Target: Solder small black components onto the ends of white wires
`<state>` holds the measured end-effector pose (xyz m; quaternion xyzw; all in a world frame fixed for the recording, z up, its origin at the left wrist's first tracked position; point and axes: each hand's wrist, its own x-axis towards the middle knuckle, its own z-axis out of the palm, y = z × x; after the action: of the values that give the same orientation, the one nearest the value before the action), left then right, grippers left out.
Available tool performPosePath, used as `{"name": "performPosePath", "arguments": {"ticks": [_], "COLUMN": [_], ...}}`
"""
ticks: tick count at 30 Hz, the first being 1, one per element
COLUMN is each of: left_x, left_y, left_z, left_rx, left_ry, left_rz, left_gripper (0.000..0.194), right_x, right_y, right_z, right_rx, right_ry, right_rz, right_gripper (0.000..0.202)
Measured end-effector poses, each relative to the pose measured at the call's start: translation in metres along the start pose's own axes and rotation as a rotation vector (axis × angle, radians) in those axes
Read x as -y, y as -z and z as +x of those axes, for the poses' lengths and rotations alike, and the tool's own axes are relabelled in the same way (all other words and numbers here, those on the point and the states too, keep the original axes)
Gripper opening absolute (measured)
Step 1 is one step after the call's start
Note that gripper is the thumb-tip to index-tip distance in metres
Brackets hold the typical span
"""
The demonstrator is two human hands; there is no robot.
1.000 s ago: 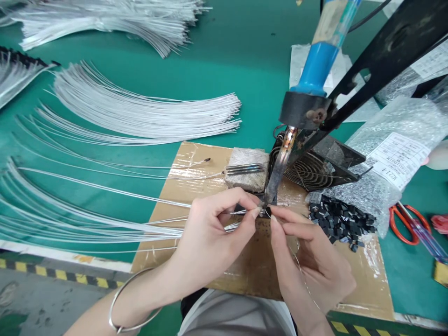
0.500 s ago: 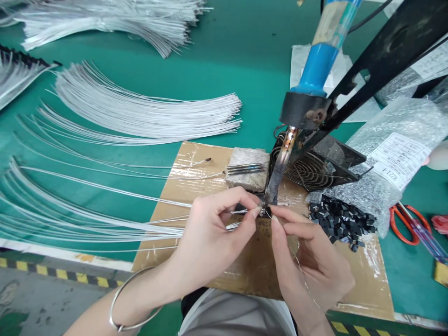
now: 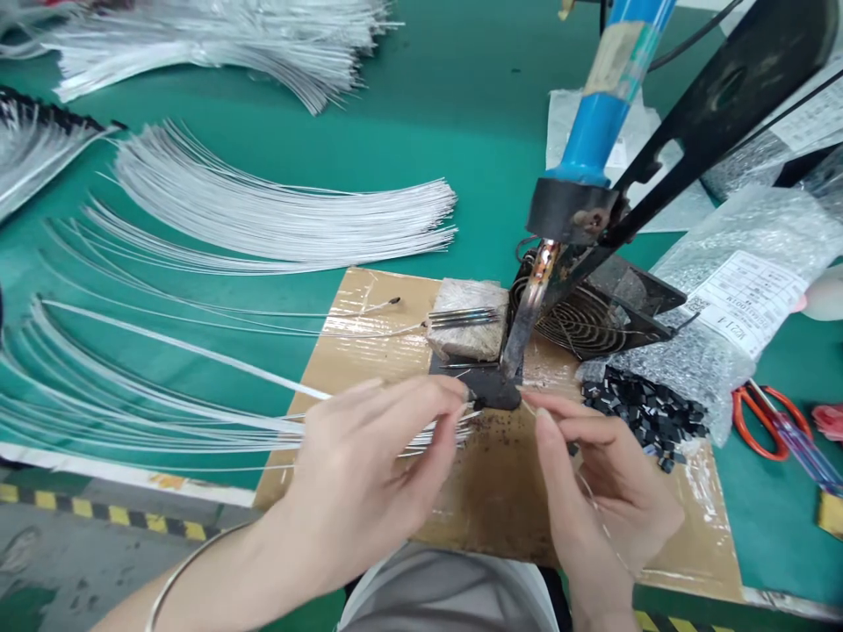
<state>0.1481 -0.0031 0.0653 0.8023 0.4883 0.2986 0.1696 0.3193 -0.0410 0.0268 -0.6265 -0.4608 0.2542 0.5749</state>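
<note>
My left hand (image 3: 388, 470) pinches a white wire (image 3: 243, 355) between thumb and fingertips, and a small dark piece (image 3: 477, 404) shows at its end. My right hand (image 3: 602, 491) pinches a thin solder wire (image 3: 596, 507) that trails back over the palm. Between the hands lies a dark block (image 3: 493, 388), with the tip of a clamped soldering iron (image 3: 523, 329) pointing down onto it. Both hands are apart from the iron. Loose white wire ends (image 3: 461, 430) lie on the cardboard beneath my left hand.
A black metal stand (image 3: 717, 114) holds the iron from the right. Behind the block are a wrapped pad (image 3: 469, 338) and a black fan (image 3: 593, 307). Black connector pieces (image 3: 638, 412), orange-handled scissors (image 3: 777, 426) and a plastic bag (image 3: 777, 228) are rightward; a wire bundle (image 3: 283, 219) lies left.
My left hand has moved left and slightly down with the wire, away from the iron tip. My right hand has drawn right with the solder wire, so the dark block shows between them.
</note>
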Motion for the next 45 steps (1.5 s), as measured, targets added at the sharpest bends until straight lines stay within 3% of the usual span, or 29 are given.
{"name": "performPosePath", "arguments": {"ticks": [3,5,8,11,15,20,23,31,36,45], "left_x": [0.015,0.033,0.062,0.078,0.068,0.053,0.056,0.057,0.049,0.047], "left_y": [0.015,0.019,0.015,0.009,0.011,0.021,0.017,-0.006,-0.011,-0.015], "left_z": [-0.007,-0.004,0.006,0.010,-0.008,-0.044,-0.055,-0.053,-0.045,-0.041], "left_rx": [-0.211,-0.324,-0.328,-0.264,-0.247,0.010,0.061,0.025,-0.044,-0.057], "left_ry": [-0.159,-0.104,0.115,0.203,0.163,0.006,-0.045,-0.103,-0.099,-0.045], "left_rz": [0.270,0.357,0.257,0.196,0.154,-0.001,0.080,0.094,0.013,-0.003], "left_gripper": [0.020,0.022,0.013,0.008,0.015,0.017,0.021,0.021,0.021,0.018], "right_x": [-0.004,-0.007,-0.012,-0.017,-0.021,-0.024,-0.024,-0.024,-0.025,-0.027], "right_y": [0.007,0.011,0.017,0.021,0.025,0.027,0.026,0.029,0.034,0.037], "right_z": [0.004,0.005,0.006,0.005,0.006,0.007,0.007,0.004,0.003,0.002], "right_rx": [-0.107,-0.152,-0.164,-0.161,-0.213,-0.243,-0.216,-0.214,-0.214,-0.214], "right_ry": [-0.040,-0.063,-0.075,-0.060,-0.044,-0.064,-0.074,-0.068,-0.057,-0.037], "right_rz": [0.007,0.022,0.040,0.012,-0.026,-0.046,-0.045,-0.027,-0.029,-0.036], "right_gripper": [0.016,0.015,0.015,0.015,0.014,0.018,0.017,0.016,0.015,0.016]}}
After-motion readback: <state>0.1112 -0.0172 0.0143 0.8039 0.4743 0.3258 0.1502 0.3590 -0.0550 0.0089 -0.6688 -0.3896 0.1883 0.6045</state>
